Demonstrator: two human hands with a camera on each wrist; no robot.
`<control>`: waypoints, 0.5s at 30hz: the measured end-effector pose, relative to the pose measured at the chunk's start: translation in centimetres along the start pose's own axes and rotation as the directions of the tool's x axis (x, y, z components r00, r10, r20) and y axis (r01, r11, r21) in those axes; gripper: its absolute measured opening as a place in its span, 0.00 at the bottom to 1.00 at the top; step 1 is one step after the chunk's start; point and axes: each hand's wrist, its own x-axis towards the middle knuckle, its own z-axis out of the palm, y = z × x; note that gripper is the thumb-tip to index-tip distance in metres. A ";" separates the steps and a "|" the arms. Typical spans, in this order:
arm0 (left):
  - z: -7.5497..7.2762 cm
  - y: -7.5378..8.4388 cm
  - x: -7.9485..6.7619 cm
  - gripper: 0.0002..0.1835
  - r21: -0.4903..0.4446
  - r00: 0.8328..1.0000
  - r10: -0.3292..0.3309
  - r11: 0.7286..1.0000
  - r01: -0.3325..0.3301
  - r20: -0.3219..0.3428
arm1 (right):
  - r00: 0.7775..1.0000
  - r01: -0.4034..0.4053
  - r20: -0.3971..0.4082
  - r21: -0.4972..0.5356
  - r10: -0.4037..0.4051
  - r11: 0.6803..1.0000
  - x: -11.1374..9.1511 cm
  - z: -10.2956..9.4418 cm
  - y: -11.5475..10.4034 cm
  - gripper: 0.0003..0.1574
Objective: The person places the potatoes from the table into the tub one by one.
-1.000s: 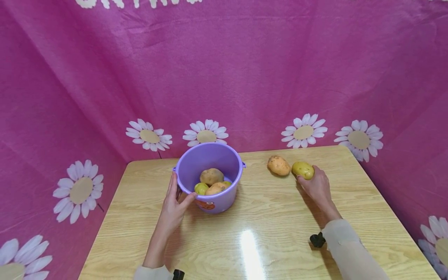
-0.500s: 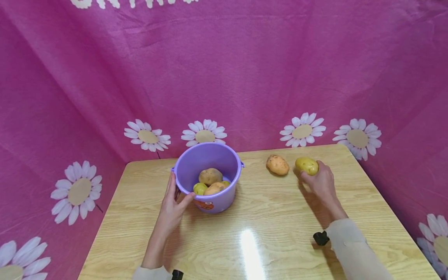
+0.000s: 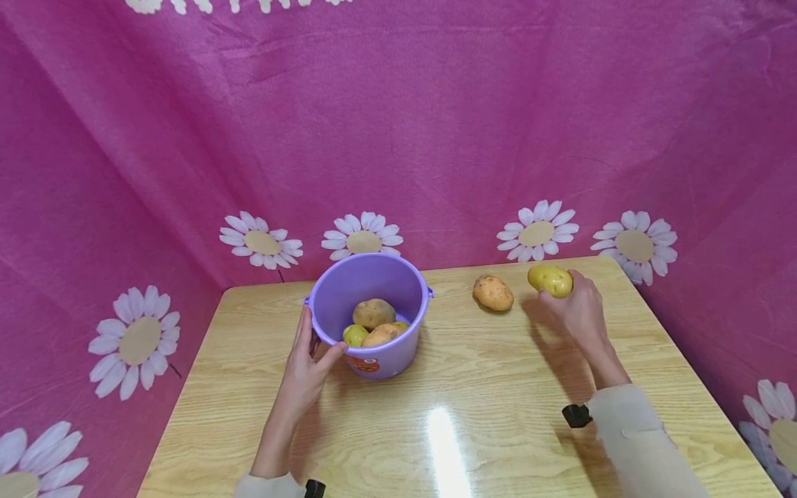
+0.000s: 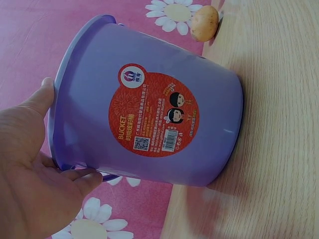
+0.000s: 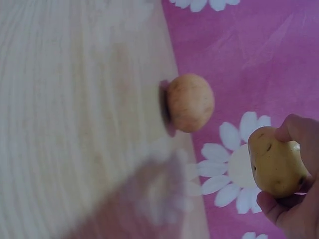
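A purple bucket (image 3: pixel 394 360) stands upright at the left of the table, a red label on its side. My left hand (image 3: pixel 305 370) holds its rim, thumb on the near edge and fingers around the left side by the handle lug. Inside lie several potatoes: a brown one (image 3: pixel 373 313), a yellow-green one (image 3: pixel 355 336) and an orange-tan one (image 3: pixel 382 335) among them. My right hand (image 3: pixel 580 311) grips a yellow potato (image 5: pixel 275 162) between thumb and fingers, raised above the table. Left of it, an orange-tan potato (image 3: pixel 493 293) rests on the wood.
The pale wooden table (image 3: pixel 492 415) carries a bright light reflection near its front. Close behind it and along both sides hangs a magenta cloth (image 3: pixel 436 138) printed with white daisies. Dark wrist mounts (image 3: pixel 577 416) sit at my sleeves.
My right hand has lifted the yellow potato off the table and carried it slightly right and away from the other potato. My left hand stays on the bucket.
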 end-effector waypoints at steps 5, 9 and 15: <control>0.0 0.0 0.0 0.52 0.008 1.000 0.007 1.000 -0.007 -0.002 | 0.999 0.032 -0.026 0.000 -0.032 0.999 0.3 -1.0 -1.1 0.36; -0.1 -0.1 0.0 0.52 0.017 1.000 -0.010 1.000 0.010 -0.001 | 0.998 0.053 -0.034 0.009 -0.053 0.999 0.5 -1.8 -2.0 0.35; -0.1 0.0 0.0 0.51 0.017 1.000 -0.016 1.000 0.016 -0.001 | 0.995 0.071 -0.067 0.000 -0.071 0.998 0.7 -3.3 -3.5 0.35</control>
